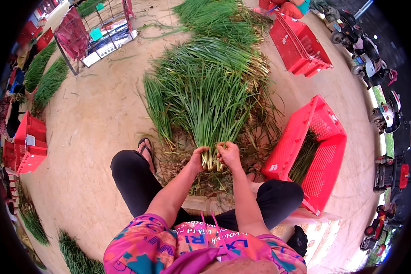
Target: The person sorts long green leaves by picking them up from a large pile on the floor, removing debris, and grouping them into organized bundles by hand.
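Observation:
My left hand (198,159) grips the pale stem ends of a bunch of long green leafy stalks (209,102), probably garlic chives. Just to its right, my right hand (228,154) has its fingers closed around more stem ends of the same greens. The leaves fan out away from me over a large pile of similar greens (205,51), whose roots and dry brown bits lie mostly on the right. A smaller bunch (157,106) rests at the left side of the pile. Loose dry trimmings (209,185) lie below my hands.
A red plastic crate (325,164) holding some greens stands tilted by my right knee; another red crate (298,48) is farther off. At the left are stacked red crates (30,144), greens on the floor (49,82) and a metal-framed rack (96,34). Scooters (387,113) stand along the right edge.

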Tool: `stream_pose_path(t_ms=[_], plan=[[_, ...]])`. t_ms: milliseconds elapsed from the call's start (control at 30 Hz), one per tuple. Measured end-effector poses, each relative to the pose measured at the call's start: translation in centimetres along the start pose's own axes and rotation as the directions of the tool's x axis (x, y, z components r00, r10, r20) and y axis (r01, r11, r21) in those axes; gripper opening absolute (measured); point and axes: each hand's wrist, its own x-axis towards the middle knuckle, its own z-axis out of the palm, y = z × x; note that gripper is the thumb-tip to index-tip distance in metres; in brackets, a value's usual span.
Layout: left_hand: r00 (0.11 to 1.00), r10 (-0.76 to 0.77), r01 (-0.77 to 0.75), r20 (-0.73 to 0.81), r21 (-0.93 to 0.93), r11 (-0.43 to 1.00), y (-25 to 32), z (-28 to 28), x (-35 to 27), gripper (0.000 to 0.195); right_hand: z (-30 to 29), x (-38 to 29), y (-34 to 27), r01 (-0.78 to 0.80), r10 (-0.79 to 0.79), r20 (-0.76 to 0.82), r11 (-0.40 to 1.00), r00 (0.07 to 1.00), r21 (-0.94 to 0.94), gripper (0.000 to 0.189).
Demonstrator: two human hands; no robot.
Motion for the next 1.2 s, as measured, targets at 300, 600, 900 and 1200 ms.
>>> stream_pose_path(t_ms=[300, 600, 900, 1200], plan=[[0.999, 0.032, -0.031, -0.024, 0.051, 0.998, 0.0, -0.7, -0.3, 0.026, 2.8, 1.8, 1.4, 0.072, -0.148, -0.217, 0.944, 0.965, -0.321, 0.025], [0.998, -0.018, 0.032, -0.063, 0.225, 0.974, 0.2, 0.1, -1.3, 0.02, 2.4, 4.4, 5.0, 0.225, -0.253, -0.179, 0.96, 0.951, -0.165, 0.012], [1.0, -0.01, 0.013, -0.014, 0.174, 0.985, 0.2, 1.0, -1.9, 0.024, 1.7, 1.7, 2.2, 0.134, -0.124, -0.067, 0.972, 0.99, 0.192, 0.011], [0.997, -0.008, 0.022, -0.074, 0.187, 0.982, 0.3, -0.3, -1.6, 0.016, 1.6, 2.4, 1.2, 0.036, -0.025, -0.168, 0.997, 0.985, 0.065, 0.017]])
